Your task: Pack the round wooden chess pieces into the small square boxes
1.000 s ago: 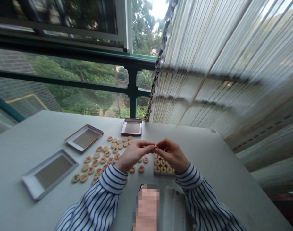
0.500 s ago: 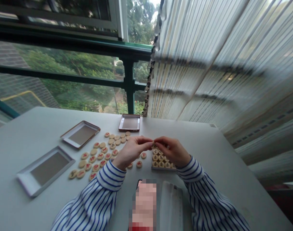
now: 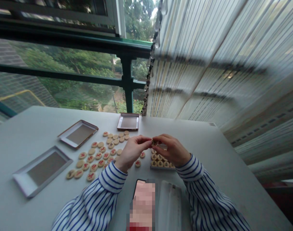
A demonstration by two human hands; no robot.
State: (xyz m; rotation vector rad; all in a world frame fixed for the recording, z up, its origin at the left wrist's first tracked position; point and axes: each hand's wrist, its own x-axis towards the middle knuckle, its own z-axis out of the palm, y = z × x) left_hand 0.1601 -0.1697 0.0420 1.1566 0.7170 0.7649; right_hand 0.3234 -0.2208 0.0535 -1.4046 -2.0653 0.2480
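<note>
From a single head-worn camera we look forward and down, close over the bench [image 3: 216,166], facing its far edge and the railing [image 3: 76,41] beyond, both far corners in view.

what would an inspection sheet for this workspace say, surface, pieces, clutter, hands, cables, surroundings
Surface: white table, with things spread over it.
Job's things: loose round pieces, some marked red, some black, some showing no mark; more sit in rows in a shallow box by the right hand.
Clutter: three shallow trays beyond and left of the pieces; phone and translucent case side by side nearest the person.
Hands: left hand and right hand meet at the fingertips around a small piece; its marking is unreadable.
Cables: nothing seen.
Surroundings: green railing, trees outside, string curtain at right.
</note>
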